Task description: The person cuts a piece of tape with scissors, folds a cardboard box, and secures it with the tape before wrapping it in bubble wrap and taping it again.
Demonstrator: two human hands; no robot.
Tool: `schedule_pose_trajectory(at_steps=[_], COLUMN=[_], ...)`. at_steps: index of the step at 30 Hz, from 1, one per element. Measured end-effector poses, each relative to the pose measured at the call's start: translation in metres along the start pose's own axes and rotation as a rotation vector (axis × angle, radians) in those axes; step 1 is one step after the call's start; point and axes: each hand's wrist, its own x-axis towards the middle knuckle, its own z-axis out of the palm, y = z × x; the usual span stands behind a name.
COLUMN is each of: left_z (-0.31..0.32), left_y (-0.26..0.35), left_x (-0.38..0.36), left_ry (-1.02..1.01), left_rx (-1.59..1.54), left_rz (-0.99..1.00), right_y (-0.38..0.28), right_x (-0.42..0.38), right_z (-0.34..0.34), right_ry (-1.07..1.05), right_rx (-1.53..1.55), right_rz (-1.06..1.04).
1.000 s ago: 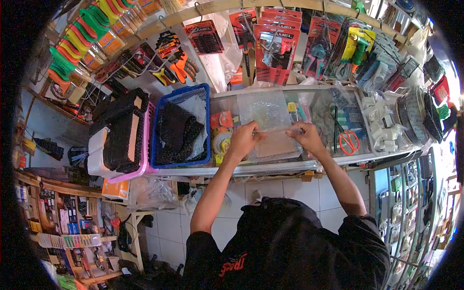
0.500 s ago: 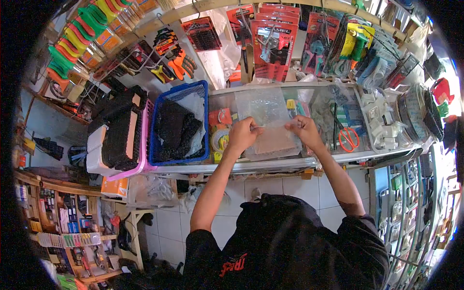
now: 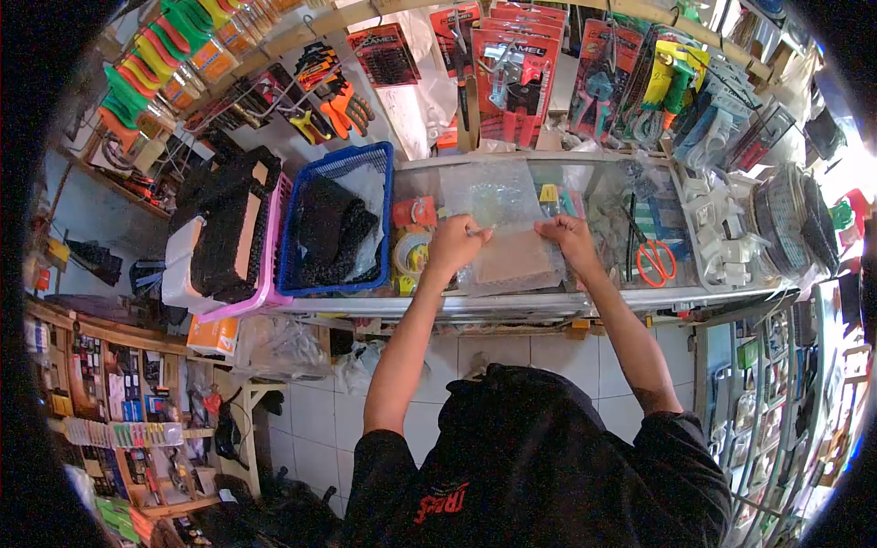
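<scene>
A sheet of clear bubble wrap (image 3: 489, 190) lies over the glass counter, with a flat brown piece (image 3: 516, 262) under or inside its near half; it looks like cardboard. My left hand (image 3: 457, 245) pinches the left edge of the wrap between thumb and fingers. On the opposite edge, my right hand (image 3: 568, 243) grips the plastic the same way. The wrap is stretched flat between both hands. Scissors with orange handles (image 3: 655, 263) rest to the right of my right hand. Left of my left hand is a roll of tape (image 3: 414, 253).
A blue basket (image 3: 387, 183) with black material stands at left, beside a pink basket (image 3: 271, 274) holding black and white items. Packaged tools (image 3: 516, 78) hang above the glass counter (image 3: 603, 183). White plastic parts (image 3: 728, 228) and wire-mesh rolls (image 3: 776, 219) lie at right.
The view has shifted slightly. Both hands keep their pinch on the bubble wrap, and the brown piece stays between them with little visible movement.
</scene>
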Motion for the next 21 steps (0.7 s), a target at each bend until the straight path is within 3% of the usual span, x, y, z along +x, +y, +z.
schedule_pose_trajectory(at_steps=[3,12,15,18,21], left_z=[0.003,0.008,0.010,0.026,0.052], left_y=[-0.001,0.012,0.046,0.060,0.069], left_x=[0.004,-0.004,-0.031,-0.051,-0.080], left_ry=[-0.036,0.069,0.445,0.238,0.214], left_rx=[-0.052,0.079,0.520,0.378,0.508], left_rz=[-0.092,-0.117,0.190,0.410,0.504], right_y=[-0.007,0.005,0.009,-0.001,-0.002], right_x=[-0.002,0.003,0.006,0.001,-0.002], right_z=[0.000,0.004,0.006,0.008,0.006], right_ry=[-0.009,-0.039,-0.016,0.005,-0.015], right_rx=[0.012,0.184,0.137,0.089,0.076], right_rz=[0.021,0.026,-0.047,-0.060,-0.095])
